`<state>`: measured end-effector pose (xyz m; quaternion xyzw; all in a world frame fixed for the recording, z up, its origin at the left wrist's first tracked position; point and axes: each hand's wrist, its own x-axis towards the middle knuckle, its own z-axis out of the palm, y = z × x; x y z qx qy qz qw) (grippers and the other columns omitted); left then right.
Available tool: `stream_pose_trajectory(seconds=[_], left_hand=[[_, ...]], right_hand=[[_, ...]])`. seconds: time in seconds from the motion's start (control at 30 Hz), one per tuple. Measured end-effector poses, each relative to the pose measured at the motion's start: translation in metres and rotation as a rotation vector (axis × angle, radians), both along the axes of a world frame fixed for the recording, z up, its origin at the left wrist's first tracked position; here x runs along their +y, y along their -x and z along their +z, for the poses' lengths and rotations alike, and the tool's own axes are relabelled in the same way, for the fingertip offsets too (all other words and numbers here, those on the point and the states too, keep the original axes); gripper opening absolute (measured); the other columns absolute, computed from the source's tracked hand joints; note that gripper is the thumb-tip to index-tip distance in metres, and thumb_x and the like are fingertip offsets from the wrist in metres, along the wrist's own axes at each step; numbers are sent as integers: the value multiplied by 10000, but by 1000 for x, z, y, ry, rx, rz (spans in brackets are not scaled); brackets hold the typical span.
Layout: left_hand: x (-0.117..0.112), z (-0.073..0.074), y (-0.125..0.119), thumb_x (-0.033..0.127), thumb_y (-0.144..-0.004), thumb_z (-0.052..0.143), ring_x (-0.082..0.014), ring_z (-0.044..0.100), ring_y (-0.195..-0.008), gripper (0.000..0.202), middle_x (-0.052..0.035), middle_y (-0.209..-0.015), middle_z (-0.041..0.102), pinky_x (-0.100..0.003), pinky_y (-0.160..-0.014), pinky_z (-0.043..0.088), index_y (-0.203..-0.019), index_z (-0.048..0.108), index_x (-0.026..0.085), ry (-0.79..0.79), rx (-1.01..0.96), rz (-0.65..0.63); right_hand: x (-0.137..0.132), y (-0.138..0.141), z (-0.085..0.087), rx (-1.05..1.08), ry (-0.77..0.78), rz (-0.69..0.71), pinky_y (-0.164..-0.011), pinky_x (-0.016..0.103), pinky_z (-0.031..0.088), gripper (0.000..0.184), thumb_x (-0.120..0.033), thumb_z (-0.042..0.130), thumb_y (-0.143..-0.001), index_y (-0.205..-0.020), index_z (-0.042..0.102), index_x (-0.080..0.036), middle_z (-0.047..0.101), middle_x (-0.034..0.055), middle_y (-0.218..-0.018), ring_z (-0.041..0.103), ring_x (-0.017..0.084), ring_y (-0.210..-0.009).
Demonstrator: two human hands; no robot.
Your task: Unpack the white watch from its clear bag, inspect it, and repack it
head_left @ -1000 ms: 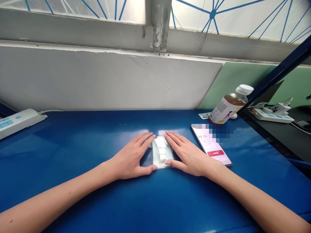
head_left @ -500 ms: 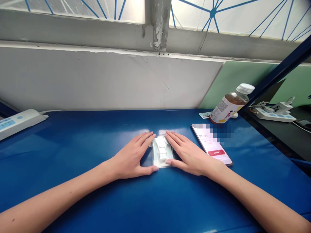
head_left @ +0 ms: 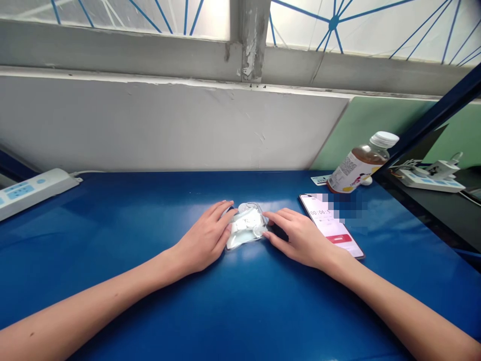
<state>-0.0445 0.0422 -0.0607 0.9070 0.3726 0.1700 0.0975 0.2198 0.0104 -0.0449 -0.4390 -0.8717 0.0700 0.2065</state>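
Observation:
A small clear plastic packet (head_left: 246, 225) with white items inside lies between my two hands, slightly askew on the blue table. My left hand (head_left: 205, 233) is closed on the packet's left edge, thumb bent in against it and fingers at its upper left corner. At the opposite edge, the index finger and thumb of my right hand (head_left: 300, 238) touch the packet, a small gap between their tips. What exactly the white contents are cannot be made out through the shiny plastic.
A phone (head_left: 330, 225) showing a timer lies right of my right hand. Behind it stand a bottle (head_left: 355, 168) of brown drink and a small card (head_left: 319, 180). A white power strip (head_left: 37, 188) lies at left, another (head_left: 428, 179) beyond the blue frame at right.
The packet has turned from upright to slanted sideways, and its contents show differently. My left thumb has drawn in against it; the fingers of my right hand have curled more.

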Motion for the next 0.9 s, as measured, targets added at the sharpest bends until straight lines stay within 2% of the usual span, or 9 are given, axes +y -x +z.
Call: stream_pose_trajectory(seconds=[0.1,0.17,0.3,0.37,0.47,0.6,0.73,0.9], left_hand=[[3,-3,1,222,-1031,313,-296,399,-1404,434,-139,-1461,508,-498,-1146,391,-1409,508,135,-6,10,-18],[4,-4,1,216,-1025,322,-293,411,-1394,433,-133,-1446,526,-493,-1139,399,-1403,517,136,-16,11,-27],[3,-2,1,211,-1017,339,-300,417,-1388,432,-125,-1445,529,-502,-1127,409,-1405,522,156,-15,-4,-24],[3,-1,0,214,-1019,332,-304,418,-1385,436,-127,-1448,527,-509,-1125,410,-1407,522,156,-9,-3,-25],[2,1,-1,235,-1027,327,-304,421,-1383,434,-131,-1445,529,-510,-1130,401,-1402,528,148,-8,7,-27],[1,2,-1,288,-1040,343,-305,424,-1381,423,-125,-1438,536,-512,-1132,393,-1395,537,166,-9,9,-24],[0,3,-1,332,-1049,347,-316,405,-1397,441,-149,-1442,527,-511,-1145,373,-1398,530,133,-3,29,-31],[0,5,-2,493,-988,475,-360,392,-1398,584,-198,-1456,500,-534,-1137,369,-1406,501,85,-3,66,-41]], right_hand=[[0,1,0,8,6,117,-768,439,565,314,-284,531,-974,-1221,612,-108,704,113,-899,653,264,-835],[-1,1,1,14,-4,120,-759,440,569,321,-285,540,-970,-1234,602,-113,693,108,-897,645,262,-834],[-1,0,3,17,-31,59,-878,492,563,456,-355,590,-945,-1331,535,-117,640,189,-1200,610,314,-1086],[-1,-1,3,-6,-21,75,-973,521,528,563,-432,601,-934,-1381,490,-108,572,219,-1344,550,344,-1230],[-1,-1,3,-52,18,123,-1067,537,470,653,-497,569,-941,-1447,424,-110,501,223,-1456,459,354,-1357],[-1,-2,2,-64,50,145,-1081,541,460,668,-493,547,-953,-1498,368,-152,468,201,-1502,447,346,-1378],[-1,-2,3,-59,62,134,-1068,529,472,664,-511,551,-946,-1487,387,-162,493,192,-1476,476,342,-1347],[0,-2,5,-76,63,119,-1060,534,473,648,-515,540,-950,-1474,398,-162,496,191,-1467,483,346,-1333]])
